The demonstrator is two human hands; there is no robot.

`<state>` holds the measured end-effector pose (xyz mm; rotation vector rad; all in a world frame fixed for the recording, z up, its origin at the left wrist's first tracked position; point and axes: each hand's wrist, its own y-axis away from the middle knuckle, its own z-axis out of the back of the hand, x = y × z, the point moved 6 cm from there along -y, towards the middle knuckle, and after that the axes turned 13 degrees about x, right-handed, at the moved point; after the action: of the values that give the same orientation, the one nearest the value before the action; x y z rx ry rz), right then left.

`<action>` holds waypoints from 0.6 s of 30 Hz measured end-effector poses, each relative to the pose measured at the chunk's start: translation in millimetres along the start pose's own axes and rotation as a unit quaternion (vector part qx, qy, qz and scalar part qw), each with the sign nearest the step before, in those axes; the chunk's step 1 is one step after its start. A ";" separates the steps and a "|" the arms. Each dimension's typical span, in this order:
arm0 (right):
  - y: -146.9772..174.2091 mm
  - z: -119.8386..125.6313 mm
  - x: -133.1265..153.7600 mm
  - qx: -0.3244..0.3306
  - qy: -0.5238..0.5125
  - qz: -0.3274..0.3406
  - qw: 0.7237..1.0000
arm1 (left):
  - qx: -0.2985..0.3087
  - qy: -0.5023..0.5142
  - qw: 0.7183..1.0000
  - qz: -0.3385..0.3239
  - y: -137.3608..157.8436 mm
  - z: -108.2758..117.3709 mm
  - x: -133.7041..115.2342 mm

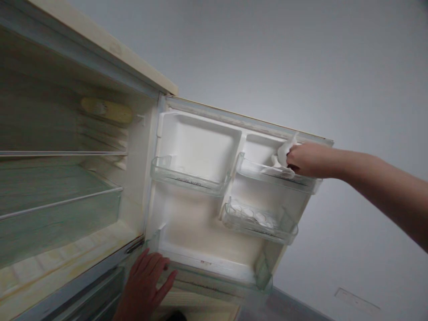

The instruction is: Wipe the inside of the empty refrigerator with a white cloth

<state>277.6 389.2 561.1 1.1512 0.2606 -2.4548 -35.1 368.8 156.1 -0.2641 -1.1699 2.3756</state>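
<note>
An open fridge door (197, 223) shows its white inner side with clear plastic bins. My right hand (306, 159) reaches into the upper right door bin (267, 174) and grips a white cloth (284, 154) pressed against the bin's inside. My left hand (145, 283) lies flat, fingers spread, on the lower edge of the door near its hinge corner. The upper left bin (187, 180) holds nothing. The egg tray bin (257, 220) sits below my right hand.
The fridge interior (67, 187) at left has glass shelves and a yellowed lamp cover (107, 110). A bottom door rail (214, 276) runs under the bins. A plain grey wall (301, 67) stands behind the door.
</note>
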 end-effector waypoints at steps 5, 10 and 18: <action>7.2 -6.7 -2.6 0.000 -0.059 0.042 0.997 | -0.013 0.015 1.000 -0.005 -2.6 4.4 -3.3; -10.7 -2.7 -5.2 0.086 -0.175 0.101 0.975 | -0.004 0.004 1.000 -0.002 -4.5 3.8 -4.4; -37.0 35.2 33.4 0.003 -0.282 0.246 0.927 | -0.005 -0.006 1.000 -0.002 -4.7 2.5 -3.3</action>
<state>217.7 400.9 557.8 0.3939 -0.1894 -2.1991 -31.6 367.8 161.3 -0.2502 -1.1874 2.3714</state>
